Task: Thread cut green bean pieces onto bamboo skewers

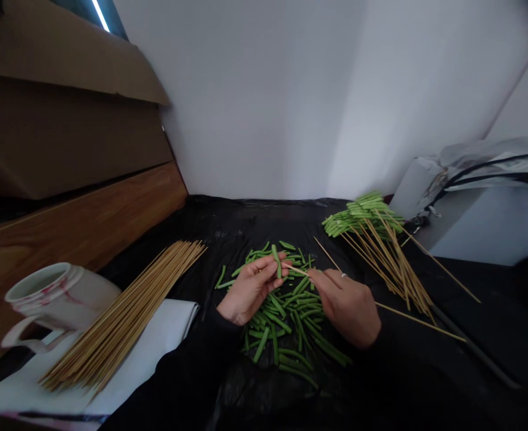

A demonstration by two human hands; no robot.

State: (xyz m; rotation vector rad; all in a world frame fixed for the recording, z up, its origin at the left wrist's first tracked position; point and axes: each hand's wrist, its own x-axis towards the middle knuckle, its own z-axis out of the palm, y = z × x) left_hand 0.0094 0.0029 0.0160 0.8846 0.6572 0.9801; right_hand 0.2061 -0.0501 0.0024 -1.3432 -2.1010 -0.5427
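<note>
Between the thumb and fingers of my left hand (pixel 252 286) is a cut piece of green bean (pixel 276 261), held upright. My right hand (pixel 347 304) grips a thin bamboo skewer (pixel 296 270), whose front end meets the bean at my left fingertips. Whether the tip has gone through the bean I cannot tell. The skewer's back end sticks out to the right past my wrist. Under both hands lies a loose pile of cut green beans (pixel 286 323) on black plastic sheeting (pixel 246 224).
At left, a bundle of bamboo skewers (pixel 129 317) leans by a white mug (pixel 61 299) on white paper (pixel 174 323). Skewered beans (pixel 363 214) are stacked at back right. A cardboard box (pixel 66 131), white wall (pixel 264 102) and black cables (pixel 492 175) border the space.
</note>
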